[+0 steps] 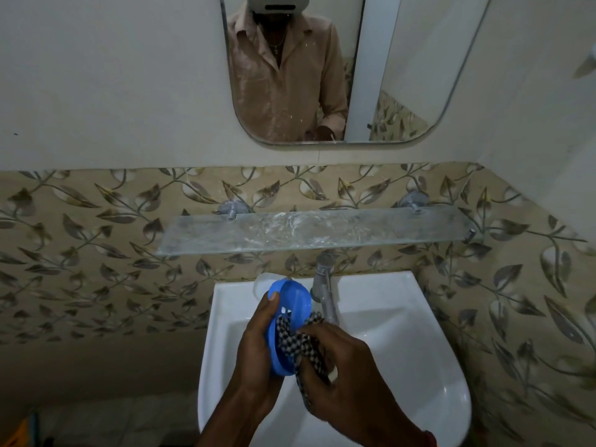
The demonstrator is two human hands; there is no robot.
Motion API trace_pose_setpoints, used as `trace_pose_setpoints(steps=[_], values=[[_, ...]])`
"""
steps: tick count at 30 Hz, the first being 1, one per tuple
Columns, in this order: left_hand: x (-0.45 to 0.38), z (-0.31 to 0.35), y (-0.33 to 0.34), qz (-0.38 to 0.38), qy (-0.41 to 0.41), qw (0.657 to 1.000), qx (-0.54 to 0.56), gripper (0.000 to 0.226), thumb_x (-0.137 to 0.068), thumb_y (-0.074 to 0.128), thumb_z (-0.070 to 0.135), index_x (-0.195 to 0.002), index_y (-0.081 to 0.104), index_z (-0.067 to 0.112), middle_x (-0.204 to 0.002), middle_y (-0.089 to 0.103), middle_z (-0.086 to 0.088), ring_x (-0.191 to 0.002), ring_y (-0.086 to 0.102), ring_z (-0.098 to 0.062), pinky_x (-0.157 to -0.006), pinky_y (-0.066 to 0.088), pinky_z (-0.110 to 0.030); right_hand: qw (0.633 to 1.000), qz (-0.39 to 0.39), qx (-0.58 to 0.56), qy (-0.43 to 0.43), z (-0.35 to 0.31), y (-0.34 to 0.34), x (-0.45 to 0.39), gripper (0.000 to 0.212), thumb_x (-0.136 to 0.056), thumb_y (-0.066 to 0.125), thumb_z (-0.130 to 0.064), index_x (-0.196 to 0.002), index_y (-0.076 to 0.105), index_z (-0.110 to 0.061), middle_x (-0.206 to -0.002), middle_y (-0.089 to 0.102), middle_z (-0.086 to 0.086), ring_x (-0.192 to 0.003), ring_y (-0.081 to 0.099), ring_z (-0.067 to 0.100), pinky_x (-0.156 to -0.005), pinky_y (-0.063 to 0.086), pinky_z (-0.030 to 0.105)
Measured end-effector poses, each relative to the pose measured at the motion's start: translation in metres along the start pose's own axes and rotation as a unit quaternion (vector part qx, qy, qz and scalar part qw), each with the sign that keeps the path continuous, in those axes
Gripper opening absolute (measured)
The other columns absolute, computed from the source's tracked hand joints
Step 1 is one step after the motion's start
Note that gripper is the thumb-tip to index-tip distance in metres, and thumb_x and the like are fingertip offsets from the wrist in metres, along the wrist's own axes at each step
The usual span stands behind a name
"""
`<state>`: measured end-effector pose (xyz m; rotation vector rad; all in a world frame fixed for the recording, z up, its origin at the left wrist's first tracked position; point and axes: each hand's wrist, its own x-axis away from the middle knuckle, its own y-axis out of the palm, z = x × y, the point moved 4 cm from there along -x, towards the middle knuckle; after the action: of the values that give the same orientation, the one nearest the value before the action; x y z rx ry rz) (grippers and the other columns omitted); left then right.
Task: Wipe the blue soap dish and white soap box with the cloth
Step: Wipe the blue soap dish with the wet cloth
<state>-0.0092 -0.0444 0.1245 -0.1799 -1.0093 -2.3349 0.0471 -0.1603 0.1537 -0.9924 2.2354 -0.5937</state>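
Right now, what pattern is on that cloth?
A black-and-white check on the cloth, clearest in the head view.

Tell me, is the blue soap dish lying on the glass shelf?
No, the left hand holds the blue soap dish over the sink.

Leaf-patterned tiles (96,253), glass shelf (309,232), white basin (403,333), mirror (322,75); lighting seemingly dim.

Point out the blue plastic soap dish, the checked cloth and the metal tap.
blue plastic soap dish (292,296): head view, inner face.
checked cloth (290,341): head view, bunched part against the dish.
metal tap (325,290): head view, spout.
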Motion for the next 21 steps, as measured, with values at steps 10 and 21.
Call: trace_pose_setpoints(steps=[10, 21], values=[[0.002, 0.005, -0.001, -0.032, -0.021, 0.998, -0.04, 0.042, -0.093, 0.055, 0.043, -0.109, 0.081, 0.014, -0.105, 0.078, -0.018, -0.086, 0.077, -0.027, -0.07, 0.063, -0.035, 0.992, -0.042, 0.051, -0.105, 0.003, -0.019, 0.001, 0.036, -0.077, 0.067, -0.003, -0.107, 0.062, -0.022, -0.12, 0.063, -0.015, -0.124, 0.05, 0.007, -0.099, 0.047, 0.018], [0.009, -0.012, 0.006, -0.021, -0.024, 0.999, -0.042, 0.05, -0.078, 0.067, 0.045, -0.118, 0.077, 0.017, -0.118, 0.075, -0.019, -0.104, 0.075, -0.033, -0.073, 0.064, -0.038, 0.981, 0.181, 0.008, 0.066, 0.018, -0.007, -0.01, 0.022, -0.076, 0.085, -0.026, -0.094, 0.073, -0.02, -0.091, 0.071, -0.01, -0.084, 0.067, -0.002, -0.074, 0.054, 0.01]])
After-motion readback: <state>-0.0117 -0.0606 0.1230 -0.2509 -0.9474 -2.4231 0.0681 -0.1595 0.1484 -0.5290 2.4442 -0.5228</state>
